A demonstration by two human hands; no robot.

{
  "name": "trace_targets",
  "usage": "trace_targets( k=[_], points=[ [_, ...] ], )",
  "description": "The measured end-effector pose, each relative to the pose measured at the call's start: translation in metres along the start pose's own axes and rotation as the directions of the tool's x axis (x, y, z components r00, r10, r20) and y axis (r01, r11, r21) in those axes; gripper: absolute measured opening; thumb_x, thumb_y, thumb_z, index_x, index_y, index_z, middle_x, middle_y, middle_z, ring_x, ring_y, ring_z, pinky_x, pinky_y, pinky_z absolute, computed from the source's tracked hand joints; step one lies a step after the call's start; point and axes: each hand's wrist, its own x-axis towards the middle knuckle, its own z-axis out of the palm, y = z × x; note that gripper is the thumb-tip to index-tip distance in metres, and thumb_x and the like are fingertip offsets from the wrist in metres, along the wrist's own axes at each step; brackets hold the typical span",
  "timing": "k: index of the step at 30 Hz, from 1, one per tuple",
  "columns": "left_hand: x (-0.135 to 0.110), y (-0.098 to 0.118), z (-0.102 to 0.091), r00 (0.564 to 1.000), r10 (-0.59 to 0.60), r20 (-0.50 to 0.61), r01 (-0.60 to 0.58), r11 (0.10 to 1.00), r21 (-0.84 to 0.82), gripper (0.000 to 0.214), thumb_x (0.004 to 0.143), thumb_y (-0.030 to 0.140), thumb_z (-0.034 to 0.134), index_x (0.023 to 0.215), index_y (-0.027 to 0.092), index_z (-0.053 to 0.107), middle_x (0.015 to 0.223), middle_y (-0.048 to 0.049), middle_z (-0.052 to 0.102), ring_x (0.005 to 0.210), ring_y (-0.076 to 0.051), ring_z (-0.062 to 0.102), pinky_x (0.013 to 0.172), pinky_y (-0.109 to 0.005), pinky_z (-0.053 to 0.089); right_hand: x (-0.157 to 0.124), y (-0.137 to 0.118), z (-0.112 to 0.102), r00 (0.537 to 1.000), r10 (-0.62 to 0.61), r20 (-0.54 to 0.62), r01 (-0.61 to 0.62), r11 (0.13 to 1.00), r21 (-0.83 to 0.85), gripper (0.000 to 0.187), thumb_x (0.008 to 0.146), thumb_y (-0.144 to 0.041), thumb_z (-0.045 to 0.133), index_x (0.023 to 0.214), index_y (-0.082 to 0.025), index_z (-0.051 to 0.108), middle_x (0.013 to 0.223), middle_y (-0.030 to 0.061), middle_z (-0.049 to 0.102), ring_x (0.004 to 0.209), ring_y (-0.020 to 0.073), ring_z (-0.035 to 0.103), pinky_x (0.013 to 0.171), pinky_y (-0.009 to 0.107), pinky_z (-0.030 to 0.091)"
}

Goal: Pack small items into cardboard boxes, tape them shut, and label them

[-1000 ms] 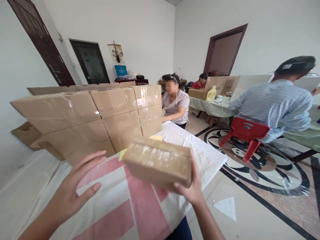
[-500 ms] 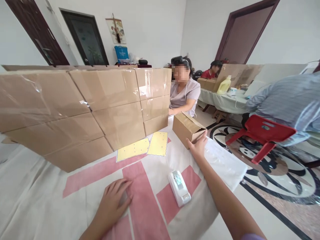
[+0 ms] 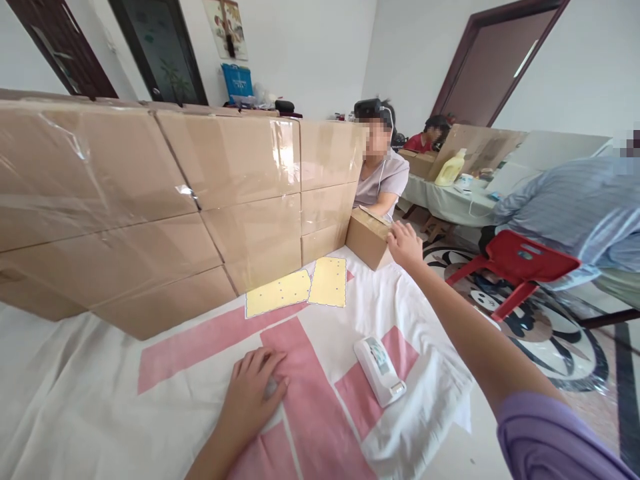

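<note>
Taped cartons (image 3: pixel 150 200) are running off the left edge and hiding one side of a seated person (image 3: pixel 389 183); the right hand (image 3: pixel 404 243) is covering a corner of the small carton (image 3: pixel 367 235).

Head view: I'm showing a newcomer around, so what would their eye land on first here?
First, the wall of stacked brown cardboard boxes sealed with clear tape, filling the left and centre on the pink-and-white cloth. Next, the person's right hand touches a small brown cardboard box at the stack's right end, while the left hand lies flat on the cloth in front. Two pale yellow sheets lie at the stack's foot.
</note>
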Motion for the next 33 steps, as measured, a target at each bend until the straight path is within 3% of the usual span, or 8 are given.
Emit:
trace_targets(
  k=[3,8,15,18,21,26,29,33],
  points=[
    [0.000,0.002,-0.001,1.000,0.006,-0.009,-0.006,1.000,-0.022,0.035,0.092,0.030,0.058,0.125,0.029,0.070,0.123,-0.0087,0.068,0.117,-0.031,0.062,0.098,-0.051,0.050,0.002,-0.019,-0.003,0.993,0.010,0.118,-0.005,0.999,-0.044,0.055,0.104,-0.041,0.025,0.138,-0.023,0.064,0.156,0.0122,0.056,0.147,0.0324,0.040,0.117,0.062,0.034],
    [0.003,0.007,-0.007,1.000,-0.003,-0.019,0.002,0.997,-0.078,0.034,0.092,0.024,0.056,0.122,0.027,0.071,0.122,-0.0088,0.068,0.117,-0.031,0.062,0.100,-0.052,0.049,-0.017,-0.063,-0.011,0.995,0.094,0.012,-0.094,0.995,-0.039,0.063,0.103,-0.037,0.027,0.159,-0.011,0.040,0.168,0.0183,0.039,0.155,0.0402,0.028,0.117,0.073,0.025],
    [0.003,0.012,-0.028,0.979,-0.124,-0.162,0.040,0.895,-0.444,0.014,0.090,0.018,0.056,0.094,0.023,0.068,0.100,-0.0067,0.073,0.101,-0.025,0.067,0.096,-0.043,0.050,-0.090,-0.219,-0.009,0.896,-0.438,0.064,0.414,0.881,0.228,0.054,0.101,-0.035,0.034,0.145,-0.017,0.057,0.146,0.0172,0.064,0.140,0.0353,0.051,0.117,0.061,0.035],
    [0.002,-0.013,-0.057,0.855,-0.340,-0.391,0.049,0.804,-0.593,0.006,0.092,0.020,0.052,0.094,0.023,0.058,0.087,-0.0028,0.067,0.087,-0.019,0.065,0.085,-0.035,0.051,-0.140,-0.306,0.004,0.723,-0.687,0.064,0.565,0.643,0.517,0.050,0.102,-0.037,0.036,0.135,-0.016,0.066,0.139,0.0158,0.069,0.133,0.0311,0.060,0.116,0.052,0.042],
    [0.000,-0.067,-0.099,0.622,-0.548,-0.559,0.096,0.762,-0.640,0.004,0.095,0.025,0.053,0.098,0.024,0.050,0.081,0.0000,0.060,0.077,-0.016,0.062,0.074,-0.029,0.050,-0.190,-0.389,0.020,0.605,-0.796,0.018,0.495,0.394,0.774,0.050,0.104,-0.044,0.037,0.131,-0.017,0.070,0.137,0.0136,0.071,0.132,0.0282,0.063,0.117,0.047,0.044],
    [0.019,-0.190,-0.176,0.293,-0.671,-0.681,0.300,0.741,-0.601,0.060,0.078,0.024,0.077,0.127,0.016,0.044,0.125,-0.0172,0.060,0.123,-0.030,0.060,0.109,-0.045,0.045,-0.237,-0.519,0.061,0.629,-0.762,0.151,0.050,0.234,0.971,0.053,0.103,-0.050,0.041,0.143,-0.022,0.061,0.150,0.0076,0.063,0.143,0.0250,0.055,0.126,0.044,0.037],
    [0.042,-0.245,-0.201,0.241,-0.710,-0.662,0.422,0.691,-0.587,0.090,0.076,0.023,0.080,0.149,0.008,0.030,0.158,-0.0316,0.036,0.154,-0.040,0.031,0.124,-0.055,0.025,-0.241,-0.588,0.091,0.688,-0.632,0.358,-0.276,0.228,0.934,0.069,0.102,-0.048,0.044,0.161,-0.012,0.038,0.170,0.0109,0.037,0.159,0.0230,0.034,0.132,0.041,0.023],
    [0.072,-0.291,-0.196,0.266,-0.715,-0.647,0.452,0.685,-0.571,0.097,0.091,0.038,0.068,0.157,-0.002,0.012,0.164,-0.0386,0.022,0.158,-0.043,0.023,0.125,-0.053,0.022,-0.227,-0.647,0.131,0.771,-0.478,0.420,-0.356,0.223,0.908,0.083,0.101,-0.047,0.041,0.167,-0.005,0.012,0.177,0.0135,0.014,0.165,0.0228,0.014,0.134,0.045,0.012]
  ],
)
